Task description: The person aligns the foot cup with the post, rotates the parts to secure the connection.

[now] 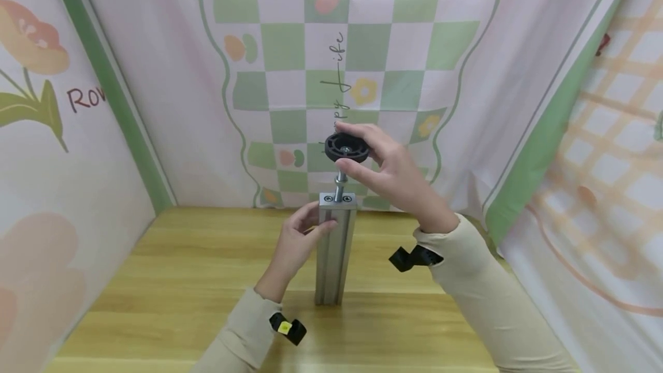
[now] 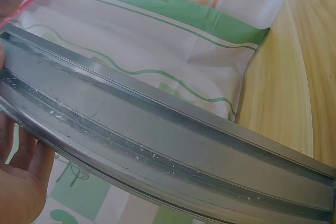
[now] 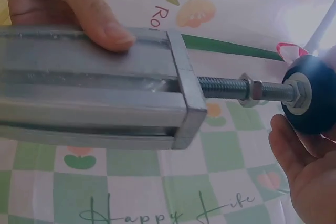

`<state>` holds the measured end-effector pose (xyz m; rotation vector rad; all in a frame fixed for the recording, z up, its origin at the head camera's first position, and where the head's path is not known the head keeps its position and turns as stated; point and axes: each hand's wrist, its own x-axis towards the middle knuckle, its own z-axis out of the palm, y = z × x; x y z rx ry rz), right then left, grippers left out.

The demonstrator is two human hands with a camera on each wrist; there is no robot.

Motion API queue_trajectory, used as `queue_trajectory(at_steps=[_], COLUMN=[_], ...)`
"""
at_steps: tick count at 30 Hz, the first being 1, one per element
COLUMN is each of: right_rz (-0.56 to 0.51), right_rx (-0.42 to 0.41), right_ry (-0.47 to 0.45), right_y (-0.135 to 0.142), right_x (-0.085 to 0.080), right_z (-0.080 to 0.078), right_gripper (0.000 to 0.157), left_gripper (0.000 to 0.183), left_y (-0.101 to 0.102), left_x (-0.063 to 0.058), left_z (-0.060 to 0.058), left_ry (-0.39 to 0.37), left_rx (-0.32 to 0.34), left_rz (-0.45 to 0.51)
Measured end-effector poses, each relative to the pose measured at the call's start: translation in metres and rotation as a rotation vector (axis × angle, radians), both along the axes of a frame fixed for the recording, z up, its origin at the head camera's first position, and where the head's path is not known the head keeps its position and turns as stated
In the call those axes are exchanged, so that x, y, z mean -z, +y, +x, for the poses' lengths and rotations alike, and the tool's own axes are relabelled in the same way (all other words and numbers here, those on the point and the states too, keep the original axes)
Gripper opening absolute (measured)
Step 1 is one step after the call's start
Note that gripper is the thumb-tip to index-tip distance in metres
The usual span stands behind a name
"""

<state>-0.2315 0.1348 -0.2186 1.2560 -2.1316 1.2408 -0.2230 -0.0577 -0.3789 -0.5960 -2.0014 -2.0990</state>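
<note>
Two grips from here: L hand [image 1: 296, 242] holds metal post [image 1: 331, 258], R hand [image 1: 397, 172] holds black foot [image 1: 346, 147] (bolt [image 1: 339, 190] btwn 'em); prob. best w/ post steady, bolt straight.

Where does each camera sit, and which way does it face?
Head: on the head, facing forward and down at a silver grooved metal post and round black foot; left hand, right hand and beige sleeves show.
Left wrist: on that wrist, facing the post's grooved side and a yellow wooden tabletop; left hand partly shows.
Right wrist: on that wrist, facing the post's end and silver threaded bolt; both hands partly show.
Head and right wrist share the foot.
</note>
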Motion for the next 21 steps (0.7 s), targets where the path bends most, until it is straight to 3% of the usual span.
queue_trajectory(at_steps=[5,11,21], right_rz=[-0.007,-0.036,-0.123], right_rx=[-0.021,-0.132,-0.160], right_ry=[-0.041,-0.167,-0.258], right_y=[0.0007,0.0016,-0.0020], right_x=[0.0055,0.0067,0.0066], right_z=[-0.0006,-0.0010,-0.0040], right_gripper=[0.052,0.055,0.051], left_gripper=[0.041,0.042,0.043], left_y=[0.0005,0.0012,0.0004], left_x=[0.0003,-0.0001,-0.0005], left_z=[0.0010,0.0016,0.0020], left_ry=[-0.003,-0.014,-0.023], left_rx=[-0.001,-0.012,-0.013], left_rz=[0.007,0.003,0.003])
